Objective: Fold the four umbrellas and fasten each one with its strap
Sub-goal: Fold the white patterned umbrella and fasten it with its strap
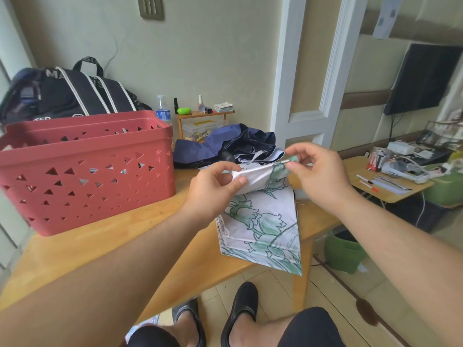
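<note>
My left hand and right hand pinch the white, green-flowered fabric umbrella; behind it lie a navy umbrella and a red perforated plastic basket.

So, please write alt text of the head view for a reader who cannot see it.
Two bare hands hold a white umbrella with green flower print above a wooden table: the left hand grips its folded canopy, the right hand pinches a rib tip. A red plastic basket and a crumpled navy umbrella lie behind.
</note>
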### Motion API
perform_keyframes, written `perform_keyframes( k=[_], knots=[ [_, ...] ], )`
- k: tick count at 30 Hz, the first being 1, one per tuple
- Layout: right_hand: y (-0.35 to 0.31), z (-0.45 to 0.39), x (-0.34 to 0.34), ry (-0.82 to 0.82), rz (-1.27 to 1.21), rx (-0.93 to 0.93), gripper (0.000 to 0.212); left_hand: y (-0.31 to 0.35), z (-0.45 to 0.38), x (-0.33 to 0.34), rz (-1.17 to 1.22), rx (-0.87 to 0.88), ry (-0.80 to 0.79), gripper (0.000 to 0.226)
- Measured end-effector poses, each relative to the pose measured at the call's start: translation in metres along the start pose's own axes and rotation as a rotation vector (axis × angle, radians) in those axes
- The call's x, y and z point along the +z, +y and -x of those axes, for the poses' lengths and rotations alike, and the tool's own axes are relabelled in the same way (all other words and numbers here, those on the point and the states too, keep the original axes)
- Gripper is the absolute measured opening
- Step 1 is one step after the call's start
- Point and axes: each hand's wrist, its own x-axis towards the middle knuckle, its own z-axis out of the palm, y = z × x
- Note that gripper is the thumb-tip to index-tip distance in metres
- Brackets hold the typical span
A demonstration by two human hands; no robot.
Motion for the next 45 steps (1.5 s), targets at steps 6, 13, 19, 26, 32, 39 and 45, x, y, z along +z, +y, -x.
perform_keyframes(
  k=[6,13,19,26,32,39,45],
  knots=[
    [0.011,0.028,0.001,-0.045,-0.091,0.097,0.042,-0.007,0.008,-0.007,0.151,-0.034,-0.096,0.027],
    [0.013,0.034,0.006,-0.070,-0.245,0.172,0.057,-0.002,0.011,-0.006,0.226,-0.171,-0.092,0.023],
    [0.016,0.029,0.006,-0.022,-0.186,0.141,0.045,-0.003,0.006,-0.012,0.236,-0.130,-0.080,0.023],
    [0.012,0.032,0.000,-0.042,0.222,-0.036,0.021,-0.019,0.007,-0.021,-0.151,0.060,0.005,0.023],
    [0.024,0.051,-0.005,-0.105,0.391,-0.328,0.016,-0.026,0.023,-0.024,-0.586,0.442,-0.083,0.043],
    [0.049,0.071,0.000,-0.298,0.485,-0.375,0.020,-0.041,0.027,-0.018,-0.957,0.728,-0.145,0.035],
    [0.060,0.079,0.006,-0.437,0.555,-0.364,0.017,-0.056,0.028,-0.026,-1.041,0.950,-0.202,0.013]
  ],
)
